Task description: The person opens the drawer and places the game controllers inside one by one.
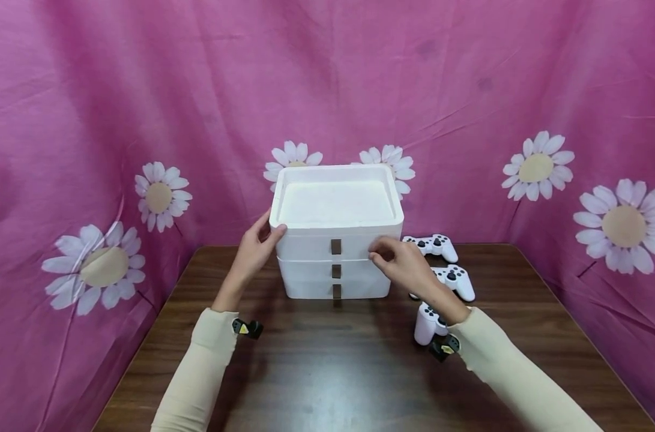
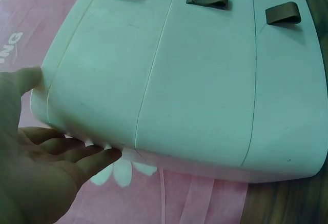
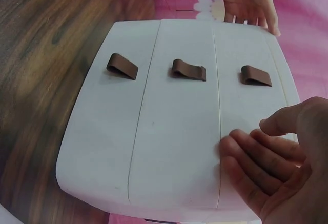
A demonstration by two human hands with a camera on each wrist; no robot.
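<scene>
We see the white drawer unit (image 1: pixel 335 231) on the table (image 1: pixel 316 366). Our left hand (image 1: pixel 254 249), fingers nearly straight, rests against its side; our right hand (image 1: pixel 403 264), loosely bent, holding nothing, is at its front. White controllers (image 1: pixel 457 279) lie beside.

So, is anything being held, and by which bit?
The left hand holds the white drawer box by its upper left front corner. The right hand holds nothing.

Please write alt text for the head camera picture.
A person's left hand touches the left side of a white three-drawer organizer with brown pull tabs, the right hand at its front. Three white game controllers sit at right on a wooden table, before pink daisy-print fabric.
</scene>
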